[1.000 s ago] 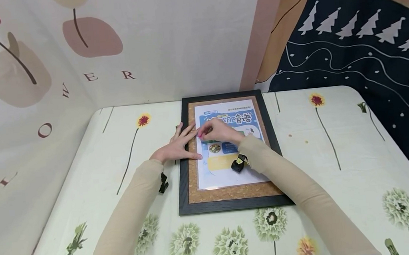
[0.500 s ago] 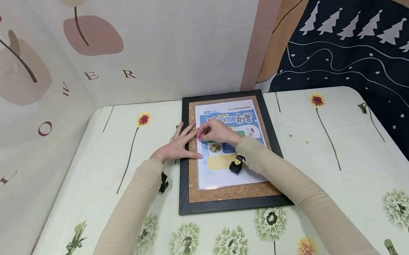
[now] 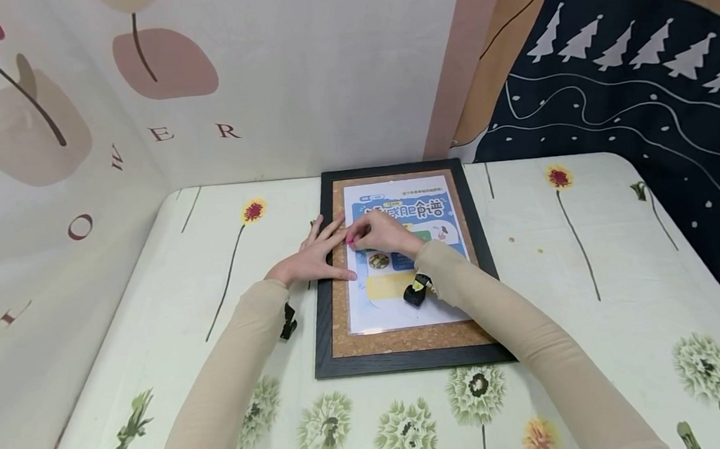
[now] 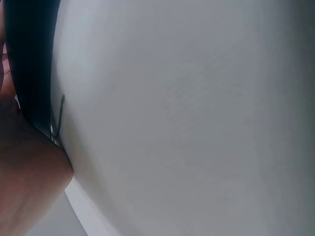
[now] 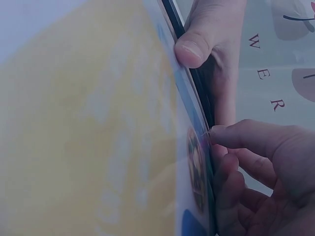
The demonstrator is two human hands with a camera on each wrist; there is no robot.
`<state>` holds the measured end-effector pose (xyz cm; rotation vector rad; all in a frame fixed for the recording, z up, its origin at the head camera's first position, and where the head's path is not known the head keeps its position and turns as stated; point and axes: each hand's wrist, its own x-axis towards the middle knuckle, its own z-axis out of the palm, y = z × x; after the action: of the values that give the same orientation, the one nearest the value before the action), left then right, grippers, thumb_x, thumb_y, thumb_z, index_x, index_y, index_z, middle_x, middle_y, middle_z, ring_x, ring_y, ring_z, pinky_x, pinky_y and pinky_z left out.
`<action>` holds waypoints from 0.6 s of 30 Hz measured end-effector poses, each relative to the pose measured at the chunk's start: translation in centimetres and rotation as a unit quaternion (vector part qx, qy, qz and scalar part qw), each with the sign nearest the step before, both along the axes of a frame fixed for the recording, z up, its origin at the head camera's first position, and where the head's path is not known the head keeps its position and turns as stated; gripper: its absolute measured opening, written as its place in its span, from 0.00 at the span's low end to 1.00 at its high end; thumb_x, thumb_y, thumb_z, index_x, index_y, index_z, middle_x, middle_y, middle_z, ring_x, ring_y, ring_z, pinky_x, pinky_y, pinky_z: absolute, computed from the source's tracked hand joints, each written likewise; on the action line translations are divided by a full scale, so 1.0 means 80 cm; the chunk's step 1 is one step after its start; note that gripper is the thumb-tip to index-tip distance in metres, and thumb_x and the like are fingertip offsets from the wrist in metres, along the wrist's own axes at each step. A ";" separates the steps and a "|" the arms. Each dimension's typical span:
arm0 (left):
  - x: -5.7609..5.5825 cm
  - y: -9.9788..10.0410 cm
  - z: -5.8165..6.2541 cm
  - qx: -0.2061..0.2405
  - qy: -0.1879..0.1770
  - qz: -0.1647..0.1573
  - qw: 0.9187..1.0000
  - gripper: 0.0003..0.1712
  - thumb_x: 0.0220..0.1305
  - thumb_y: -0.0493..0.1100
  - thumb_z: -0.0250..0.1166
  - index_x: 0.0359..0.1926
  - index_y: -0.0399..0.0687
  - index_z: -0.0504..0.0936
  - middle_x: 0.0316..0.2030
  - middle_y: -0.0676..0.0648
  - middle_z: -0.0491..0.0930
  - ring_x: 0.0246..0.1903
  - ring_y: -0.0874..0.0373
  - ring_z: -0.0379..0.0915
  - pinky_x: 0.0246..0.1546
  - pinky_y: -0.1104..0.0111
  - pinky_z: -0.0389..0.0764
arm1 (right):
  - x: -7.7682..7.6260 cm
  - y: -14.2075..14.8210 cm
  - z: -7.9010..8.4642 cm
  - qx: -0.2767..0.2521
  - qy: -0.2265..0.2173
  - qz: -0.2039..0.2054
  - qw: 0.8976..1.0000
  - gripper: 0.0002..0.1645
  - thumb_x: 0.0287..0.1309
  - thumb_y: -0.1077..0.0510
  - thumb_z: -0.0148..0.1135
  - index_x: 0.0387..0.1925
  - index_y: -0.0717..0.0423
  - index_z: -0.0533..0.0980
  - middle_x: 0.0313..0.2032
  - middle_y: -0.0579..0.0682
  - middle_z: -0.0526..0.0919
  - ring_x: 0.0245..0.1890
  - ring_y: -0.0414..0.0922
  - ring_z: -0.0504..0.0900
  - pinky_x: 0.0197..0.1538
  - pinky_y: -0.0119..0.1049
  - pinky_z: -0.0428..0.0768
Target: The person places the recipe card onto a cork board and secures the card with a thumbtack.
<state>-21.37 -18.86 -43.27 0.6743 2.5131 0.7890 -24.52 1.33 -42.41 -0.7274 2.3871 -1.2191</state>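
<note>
Though only the head view clearly shows the pink object, right fingers pinch it, left fingers lying splayed.

Wall cloth, left and upper left of the head view: dark red letters L, O, W, E, R. Poster, frame centre: heading reads 减肥食谱, its start covered; fine print illegible.

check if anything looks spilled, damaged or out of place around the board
A brownish spot and a yellowish spot on the tablecloth, right of the board, look odd: they don't match its flower print, though what they are is unclear. The poster shows no visible damage.
</note>
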 end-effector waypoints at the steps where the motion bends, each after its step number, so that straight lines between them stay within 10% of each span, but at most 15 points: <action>1: 0.000 0.000 0.000 0.000 0.000 0.000 1.000 0.56 0.55 0.60 0.71 0.77 0.57 0.47 0.76 0.53 0.29 0.69 0.48 0.06 0.63 0.36 0.30 | 0.000 0.000 0.000 -0.002 -0.001 0.000 1.000 0.05 0.57 0.66 0.66 0.36 0.60 0.84 0.31 0.49 0.83 0.31 0.43 0.78 0.36 0.32 0.74; 18: 0.002 -0.001 0.002 0.005 0.001 -0.002 1.000 0.56 0.56 0.59 0.70 0.77 0.57 0.47 0.76 0.53 0.29 0.69 0.48 0.06 0.63 0.36 0.31 | 0.001 -0.001 0.001 0.026 0.028 0.005 0.999 0.04 0.57 0.65 0.66 0.35 0.60 0.84 0.29 0.48 0.83 0.30 0.42 0.78 0.35 0.31 0.74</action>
<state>-21.21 -18.90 -43.12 0.6843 2.5103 0.8008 -24.43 1.24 -42.32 -0.7664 2.4467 -1.1431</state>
